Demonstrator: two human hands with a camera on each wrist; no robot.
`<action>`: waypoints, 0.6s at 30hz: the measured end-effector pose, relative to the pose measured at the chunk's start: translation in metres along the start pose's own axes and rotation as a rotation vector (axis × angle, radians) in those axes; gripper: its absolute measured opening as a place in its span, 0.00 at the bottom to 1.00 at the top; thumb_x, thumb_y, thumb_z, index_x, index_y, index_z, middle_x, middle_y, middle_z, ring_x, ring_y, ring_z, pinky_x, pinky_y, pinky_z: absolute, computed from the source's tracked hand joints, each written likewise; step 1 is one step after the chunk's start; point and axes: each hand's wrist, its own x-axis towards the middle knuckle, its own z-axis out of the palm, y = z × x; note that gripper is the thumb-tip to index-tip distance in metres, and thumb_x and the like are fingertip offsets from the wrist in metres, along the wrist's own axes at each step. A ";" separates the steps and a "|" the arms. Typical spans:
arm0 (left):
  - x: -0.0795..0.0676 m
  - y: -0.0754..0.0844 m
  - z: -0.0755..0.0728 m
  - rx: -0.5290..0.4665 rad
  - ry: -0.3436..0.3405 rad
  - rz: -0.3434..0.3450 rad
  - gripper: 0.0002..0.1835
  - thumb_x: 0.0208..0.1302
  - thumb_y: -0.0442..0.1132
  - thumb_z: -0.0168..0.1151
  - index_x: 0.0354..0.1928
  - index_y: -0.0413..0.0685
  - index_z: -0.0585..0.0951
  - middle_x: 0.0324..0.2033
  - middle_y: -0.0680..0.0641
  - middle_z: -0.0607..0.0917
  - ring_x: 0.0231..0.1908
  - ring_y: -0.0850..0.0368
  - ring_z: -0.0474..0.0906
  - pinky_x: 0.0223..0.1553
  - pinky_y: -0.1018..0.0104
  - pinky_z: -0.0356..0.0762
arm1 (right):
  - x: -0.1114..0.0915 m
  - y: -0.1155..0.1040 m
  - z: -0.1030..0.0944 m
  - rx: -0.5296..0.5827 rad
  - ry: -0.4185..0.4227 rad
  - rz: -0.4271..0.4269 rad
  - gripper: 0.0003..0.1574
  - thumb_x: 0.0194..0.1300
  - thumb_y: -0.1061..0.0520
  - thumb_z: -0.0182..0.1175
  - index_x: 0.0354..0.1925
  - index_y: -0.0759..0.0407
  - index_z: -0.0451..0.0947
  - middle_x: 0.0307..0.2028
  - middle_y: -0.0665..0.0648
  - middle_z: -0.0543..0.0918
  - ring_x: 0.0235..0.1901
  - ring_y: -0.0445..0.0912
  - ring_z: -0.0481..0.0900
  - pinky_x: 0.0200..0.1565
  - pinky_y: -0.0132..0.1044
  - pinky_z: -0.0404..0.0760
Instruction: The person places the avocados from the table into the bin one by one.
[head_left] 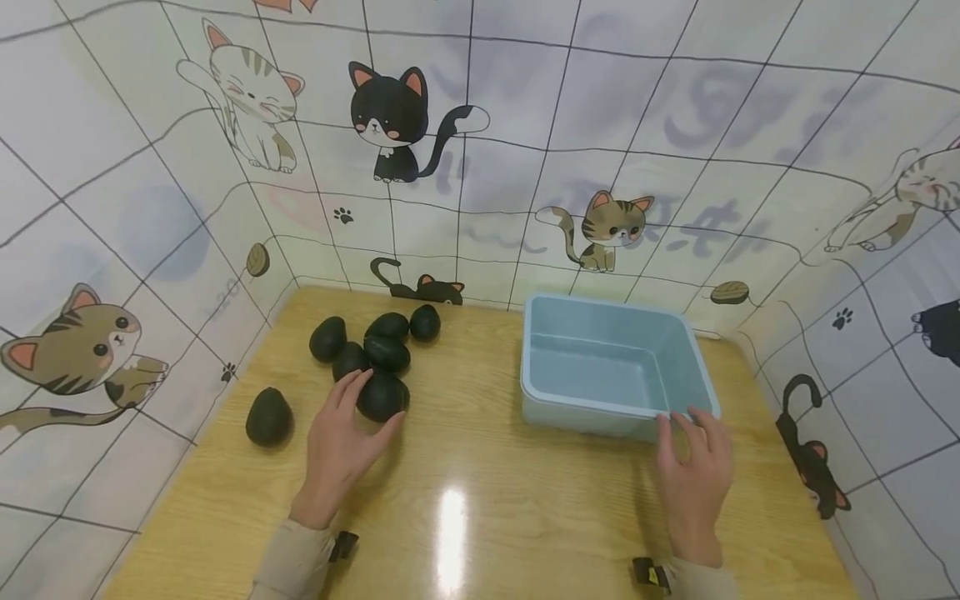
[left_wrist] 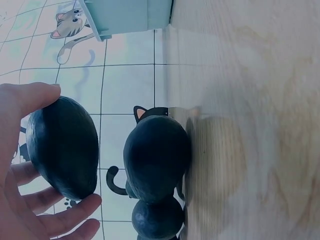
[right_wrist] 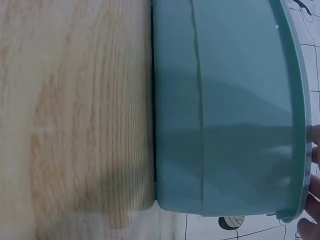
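My left hand [head_left: 341, 442] holds a dark green avocado [head_left: 381, 397] between thumb and fingers. In the left wrist view that avocado [left_wrist: 62, 147] appears raised off the table, beside another avocado [left_wrist: 157, 157] that rests on the wood. Several more sit close by in the head view, including one at the back [head_left: 425, 323] and a lone one [head_left: 269, 417] left of the hand. At the right, my right hand [head_left: 697, 471] grips the near rim of a light blue plastic bin [head_left: 592, 412] by its right corner. The fingertips partly show in the right wrist view.
The bin's visible inside floor [head_left: 592, 371] is bare. Beneath everything lies a wooden table [head_left: 480, 475], with a bright light reflection near its front. Cat-patterned sheeting [head_left: 510, 192] walls the table at the back and both sides.
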 end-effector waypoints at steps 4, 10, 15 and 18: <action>0.003 0.005 0.000 -0.006 -0.005 0.009 0.43 0.55 0.56 0.81 0.71 0.47 0.78 0.68 0.40 0.80 0.55 0.33 0.85 0.43 0.39 0.85 | 0.001 -0.002 0.000 0.001 -0.003 0.007 0.12 0.61 0.65 0.77 0.40 0.73 0.87 0.49 0.72 0.87 0.50 0.69 0.82 0.65 0.22 0.64; 0.004 0.010 0.001 -0.011 -0.002 0.016 0.43 0.55 0.56 0.82 0.71 0.48 0.79 0.68 0.40 0.80 0.54 0.33 0.85 0.42 0.38 0.85 | 0.005 -0.006 -0.002 -0.012 -0.014 0.043 0.11 0.61 0.65 0.77 0.39 0.72 0.88 0.47 0.71 0.87 0.50 0.69 0.82 0.63 0.23 0.66; 0.004 0.011 0.003 -0.006 0.013 0.042 0.43 0.54 0.56 0.82 0.70 0.48 0.79 0.67 0.40 0.80 0.51 0.33 0.86 0.39 0.39 0.85 | 0.006 -0.010 -0.003 -0.004 -0.006 0.072 0.11 0.61 0.65 0.77 0.38 0.72 0.88 0.46 0.70 0.88 0.49 0.68 0.82 0.61 0.21 0.64; 0.004 0.013 0.003 -0.003 0.022 0.064 0.43 0.53 0.56 0.82 0.69 0.48 0.80 0.66 0.40 0.81 0.49 0.34 0.87 0.37 0.40 0.85 | 0.006 -0.011 -0.004 -0.004 -0.010 0.081 0.10 0.61 0.65 0.77 0.38 0.72 0.88 0.46 0.71 0.88 0.49 0.69 0.82 0.60 0.24 0.66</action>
